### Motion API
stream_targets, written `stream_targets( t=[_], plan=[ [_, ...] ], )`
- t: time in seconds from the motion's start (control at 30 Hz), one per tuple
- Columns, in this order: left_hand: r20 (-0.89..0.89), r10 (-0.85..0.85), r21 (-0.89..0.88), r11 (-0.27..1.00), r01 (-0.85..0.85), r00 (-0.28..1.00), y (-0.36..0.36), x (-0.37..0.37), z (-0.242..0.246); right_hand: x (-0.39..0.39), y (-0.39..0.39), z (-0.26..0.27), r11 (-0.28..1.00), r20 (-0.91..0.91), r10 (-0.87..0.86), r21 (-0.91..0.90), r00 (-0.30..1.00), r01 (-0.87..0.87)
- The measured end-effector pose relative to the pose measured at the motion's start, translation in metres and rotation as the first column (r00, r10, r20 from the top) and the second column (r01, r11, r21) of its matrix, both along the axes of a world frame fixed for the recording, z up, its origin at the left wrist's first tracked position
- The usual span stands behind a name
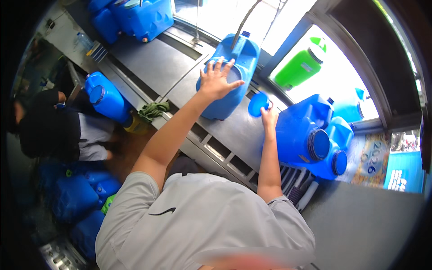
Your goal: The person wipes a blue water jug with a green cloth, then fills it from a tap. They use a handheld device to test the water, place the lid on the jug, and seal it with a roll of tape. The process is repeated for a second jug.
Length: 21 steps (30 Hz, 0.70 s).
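On the metal counter before me stands a light blue plastic water container [248, 67] with a hose [243, 23] reaching down to its top. My left hand [217, 79] is spread flat, fingers apart, against the container's round mouth area [236, 73]. To the right, my right hand [270, 114] grips a blue round lid [258, 104] between thumb and fingers. Just beyond that hand stands a larger dark blue container [293, 125] with a black-rimmed cap [319, 144].
More blue containers stand at the counter's far left [152, 20], at right [334, 158] and on the floor [74, 199]. A green cloth [152, 110] lies on the counter's edge. A person [50, 128] is at left, near a blue container [108, 99]. A green container [300, 67] shows behind the window frame.
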<state>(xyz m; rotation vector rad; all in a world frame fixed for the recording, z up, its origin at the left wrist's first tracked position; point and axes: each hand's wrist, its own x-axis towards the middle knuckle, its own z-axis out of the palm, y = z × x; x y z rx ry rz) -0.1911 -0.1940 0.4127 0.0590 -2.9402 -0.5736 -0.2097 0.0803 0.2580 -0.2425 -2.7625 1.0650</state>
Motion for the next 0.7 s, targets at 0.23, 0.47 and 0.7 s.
stream_targets(
  t=[0.23,0.47,0.7],
  plan=[
    [-0.263,0.017,0.923,0.297,0.246,0.965,-0.045,-0.008,-0.017,0.036,-0.077,0.189,0.929,-0.429,0.312,-0.048,0.848,-0.367],
    [-0.226,-0.228,0.916,0.282,0.286,0.947,-0.08,-0.001,-0.029,0.042,-0.142,0.171,0.879,-0.216,0.45,-0.06,0.866,-0.472],
    [-0.296,-0.185,0.812,0.468,0.349,0.937,-0.072,-0.012,-0.042,0.038,-0.155,0.155,0.888,-0.232,0.455,0.052,0.86,-0.456]
  ],
)
